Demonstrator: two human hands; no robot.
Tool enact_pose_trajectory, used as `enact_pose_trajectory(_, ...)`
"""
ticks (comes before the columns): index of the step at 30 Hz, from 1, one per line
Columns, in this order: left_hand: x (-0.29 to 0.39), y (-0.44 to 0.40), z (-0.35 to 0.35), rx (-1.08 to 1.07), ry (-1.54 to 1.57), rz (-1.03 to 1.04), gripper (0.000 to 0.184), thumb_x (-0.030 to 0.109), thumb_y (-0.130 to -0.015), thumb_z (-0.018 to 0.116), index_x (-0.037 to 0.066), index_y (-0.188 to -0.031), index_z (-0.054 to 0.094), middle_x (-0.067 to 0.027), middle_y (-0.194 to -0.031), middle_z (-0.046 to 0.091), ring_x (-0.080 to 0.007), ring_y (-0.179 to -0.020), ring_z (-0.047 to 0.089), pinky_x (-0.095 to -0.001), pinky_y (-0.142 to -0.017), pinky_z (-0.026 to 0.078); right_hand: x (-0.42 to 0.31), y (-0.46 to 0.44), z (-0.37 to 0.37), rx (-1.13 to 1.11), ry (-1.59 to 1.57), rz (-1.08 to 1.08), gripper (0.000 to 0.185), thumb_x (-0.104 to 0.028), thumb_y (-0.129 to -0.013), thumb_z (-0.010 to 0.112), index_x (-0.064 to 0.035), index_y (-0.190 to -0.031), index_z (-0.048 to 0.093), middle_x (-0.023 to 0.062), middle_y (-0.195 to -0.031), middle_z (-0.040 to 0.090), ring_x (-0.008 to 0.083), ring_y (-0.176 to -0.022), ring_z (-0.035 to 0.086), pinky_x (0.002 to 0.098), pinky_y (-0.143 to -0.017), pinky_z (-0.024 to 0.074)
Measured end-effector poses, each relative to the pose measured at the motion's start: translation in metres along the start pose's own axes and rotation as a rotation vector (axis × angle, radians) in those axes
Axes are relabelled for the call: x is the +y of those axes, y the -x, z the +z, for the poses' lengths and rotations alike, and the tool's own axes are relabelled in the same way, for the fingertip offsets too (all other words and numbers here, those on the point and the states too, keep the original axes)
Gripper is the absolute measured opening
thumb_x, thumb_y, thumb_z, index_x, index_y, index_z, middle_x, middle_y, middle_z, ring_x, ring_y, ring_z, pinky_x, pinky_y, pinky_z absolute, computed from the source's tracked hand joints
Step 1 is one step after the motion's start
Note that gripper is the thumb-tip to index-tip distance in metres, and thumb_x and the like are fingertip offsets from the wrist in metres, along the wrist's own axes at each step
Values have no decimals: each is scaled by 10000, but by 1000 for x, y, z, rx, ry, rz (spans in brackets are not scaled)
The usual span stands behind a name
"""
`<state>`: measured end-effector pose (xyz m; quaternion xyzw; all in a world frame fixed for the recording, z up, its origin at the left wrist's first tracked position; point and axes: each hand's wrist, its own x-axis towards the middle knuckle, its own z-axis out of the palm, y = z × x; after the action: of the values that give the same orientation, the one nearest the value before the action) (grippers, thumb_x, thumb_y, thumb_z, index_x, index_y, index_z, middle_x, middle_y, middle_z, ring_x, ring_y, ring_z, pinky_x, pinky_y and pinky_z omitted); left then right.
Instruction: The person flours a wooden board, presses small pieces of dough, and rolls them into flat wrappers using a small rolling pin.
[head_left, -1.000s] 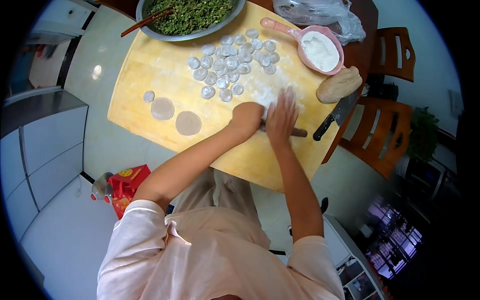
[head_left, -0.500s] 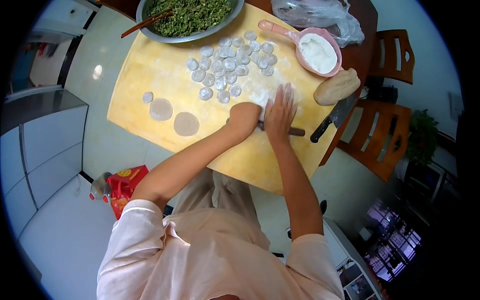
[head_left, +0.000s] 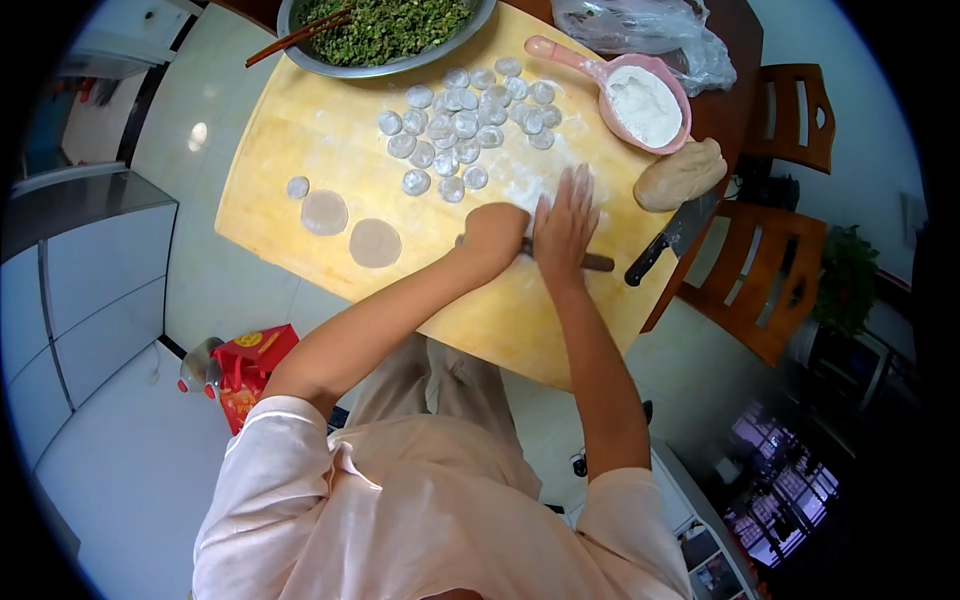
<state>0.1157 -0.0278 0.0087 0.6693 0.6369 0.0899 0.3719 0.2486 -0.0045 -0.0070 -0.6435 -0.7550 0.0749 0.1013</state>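
Note:
My left hand (head_left: 495, 238) is closed over the left part of a dark rolling pin (head_left: 597, 262) on the floured yellow board (head_left: 330, 140). Beside it my right hand (head_left: 565, 228) lies flat across the pin with fingers stretched forward. Any dough under my hands is hidden. Several small floured dough discs (head_left: 465, 124) lie grouped beyond my hands. Two larger flat wrappers (head_left: 375, 243) and one small disc (head_left: 298, 187) sit on the board's left side.
A metal bowl of chopped green filling (head_left: 385, 72) with chopsticks stands at the back. On the right are a pink scoop of flour (head_left: 644, 105), a dough lump (head_left: 680, 175), a black-handled knife (head_left: 647, 260), a plastic bag (head_left: 650, 30) and wooden chairs (head_left: 755, 270).
My hands stay on the rolling pin with barely any movement. The whole view has shifted slightly.

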Motion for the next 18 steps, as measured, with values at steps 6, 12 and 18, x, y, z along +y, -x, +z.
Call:
enact_pose_trajectory(6,-23,-6,7,76,120,-84,79,146,-729,675,119,-775,734,-139,-836,715,-335,-769,688,-431,-693,538,13,89,-6,-34,53,-45,598,-195,-911,588,-64,-1469,417,173,-1586,308,362,-1452,304,596,-1128,258)
enact_pose_trajectory(12,-35,9,7,3,323,57,127,110,-722,693,67,-841,684,-162,-761,668,-313,-719,652,-404,-679,512,12,54,1,21,14,-77,606,-199,-902,587,-58,-1468,421,164,-1574,333,359,-1445,314,599,-1124,258)
enact_pose_trajectory(18,7,-7,-5,-15,-121,-47,126,90,-763,621,23,-776,728,-197,-831,708,-361,-809,703,-460,-684,552,7,26,2,27,-12,-41,592,-209,-916,586,-47,-1461,422,160,-1575,333,363,-1441,318,585,-1134,255)
